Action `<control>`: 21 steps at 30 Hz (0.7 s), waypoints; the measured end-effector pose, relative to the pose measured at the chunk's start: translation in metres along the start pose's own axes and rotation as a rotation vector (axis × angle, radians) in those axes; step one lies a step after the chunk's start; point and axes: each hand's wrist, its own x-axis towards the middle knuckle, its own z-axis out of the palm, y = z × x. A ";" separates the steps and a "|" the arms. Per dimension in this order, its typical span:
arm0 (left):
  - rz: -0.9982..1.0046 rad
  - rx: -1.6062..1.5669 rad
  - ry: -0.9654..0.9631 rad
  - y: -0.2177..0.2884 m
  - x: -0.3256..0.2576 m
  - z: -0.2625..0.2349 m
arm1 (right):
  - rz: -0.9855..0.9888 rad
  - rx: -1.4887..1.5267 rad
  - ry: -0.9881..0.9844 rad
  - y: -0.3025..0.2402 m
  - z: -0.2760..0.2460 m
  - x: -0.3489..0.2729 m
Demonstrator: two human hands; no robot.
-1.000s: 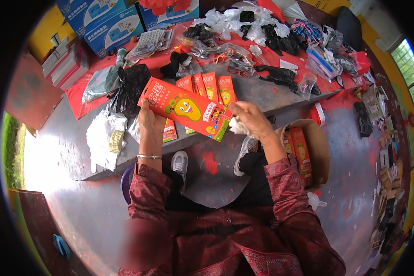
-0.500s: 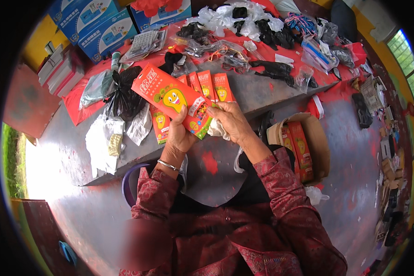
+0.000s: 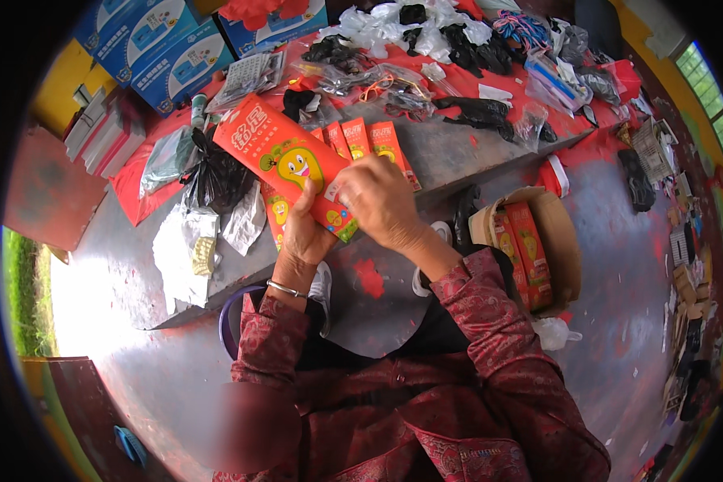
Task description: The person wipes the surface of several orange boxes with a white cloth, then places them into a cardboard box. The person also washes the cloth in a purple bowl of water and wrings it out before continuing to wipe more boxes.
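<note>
A flat red packet (image 3: 257, 145) with a smiling yellow cartoon fruit lies tilted in my left hand (image 3: 306, 233). The thumb rests on its front face and the fingers are behind it. My right hand (image 3: 384, 201) is curled over the packet's right side, slightly smeared by motion. Its fingertips are bent in, and what they hold, if anything, is hidden. Behind them, several similar red packets (image 3: 386, 145) lie on the grey raised surface (image 3: 450, 157). Another red packet (image 3: 277, 210) shows partly under the held one.
An open cardboard box (image 3: 561, 241) with red packets inside stands on the floor at my right. Black bags (image 3: 217, 173), white paper (image 3: 181, 253) and piled plastic bags (image 3: 394, 32) lie around the surface. Blue boxes (image 3: 181, 68) are stacked at the back left.
My right hand has moved left and up across the packet's face, and its fingers have curled in. The white crumpled cloth beneath it is now out of sight. The packet has shifted slightly left.
</note>
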 end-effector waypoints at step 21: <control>-0.012 -0.008 -0.199 -0.010 -0.005 -0.007 | 0.869 1.064 0.616 0.049 0.001 0.010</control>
